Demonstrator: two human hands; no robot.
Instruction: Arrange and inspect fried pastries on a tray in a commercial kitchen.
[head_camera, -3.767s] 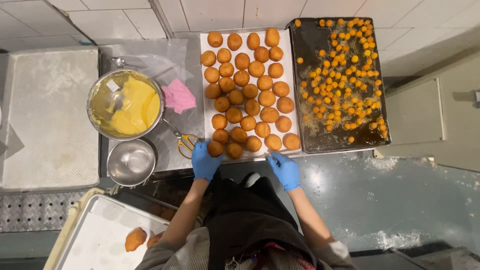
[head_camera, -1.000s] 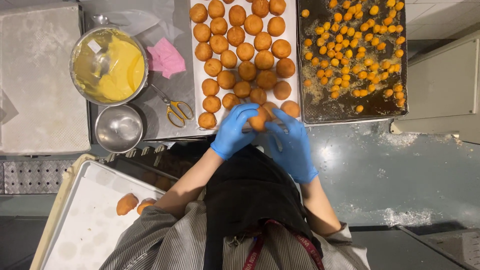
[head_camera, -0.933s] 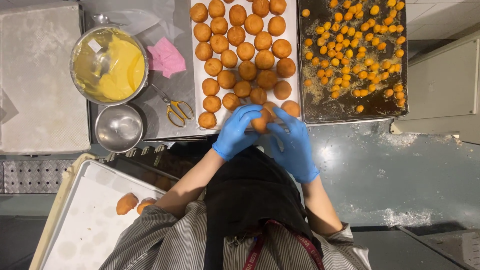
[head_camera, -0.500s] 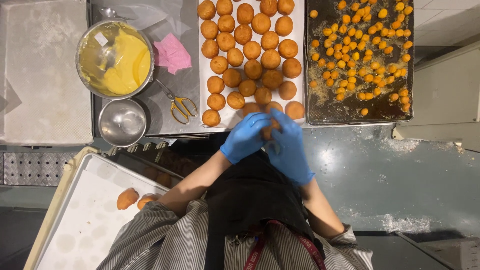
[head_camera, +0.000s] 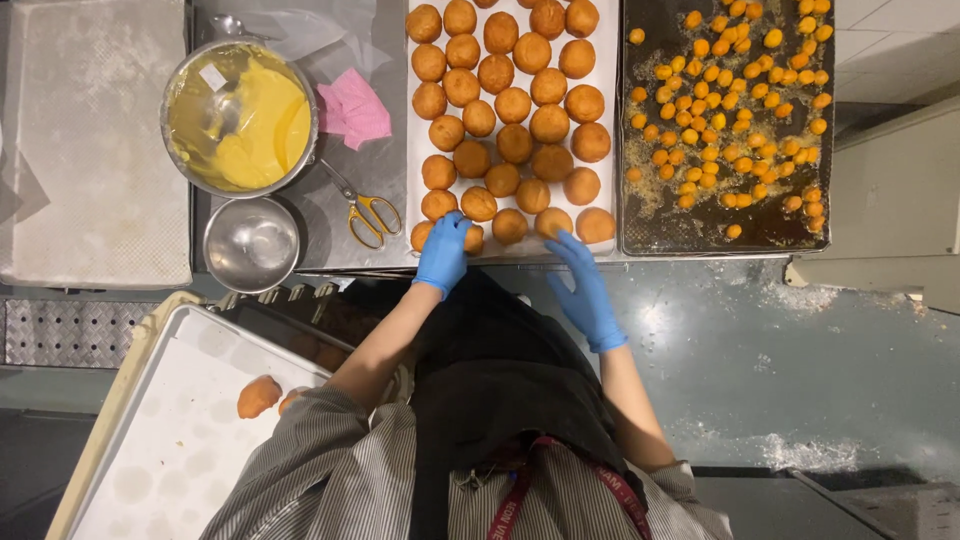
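A white tray (head_camera: 413, 120) holds several rows of round golden-brown buns (head_camera: 514, 105). My left hand (head_camera: 443, 252), in a blue glove, reaches over the tray's front edge and closes its fingers on a bun (head_camera: 473, 239) in the front row, near the left corner. My right hand (head_camera: 586, 287), also gloved in blue, hovers just in front of the tray with its fingers spread and nothing in it. Its fingertips are close to the front-row buns on the right.
A dark tray (head_camera: 640, 215) of small orange balls lies right of the buns. To the left are a steel bowl of yellow cream (head_camera: 240, 118), an empty steel bowl (head_camera: 251, 243), scissors (head_camera: 365, 212) and a pink cloth (head_camera: 352, 108). At lower left, a white-lined tray (head_camera: 170, 440) holds two buns (head_camera: 258, 396).
Both hands were together around one bun in front of the tray. They have come apart: my left hand has moved to the front row and my right hand has drawn back open.
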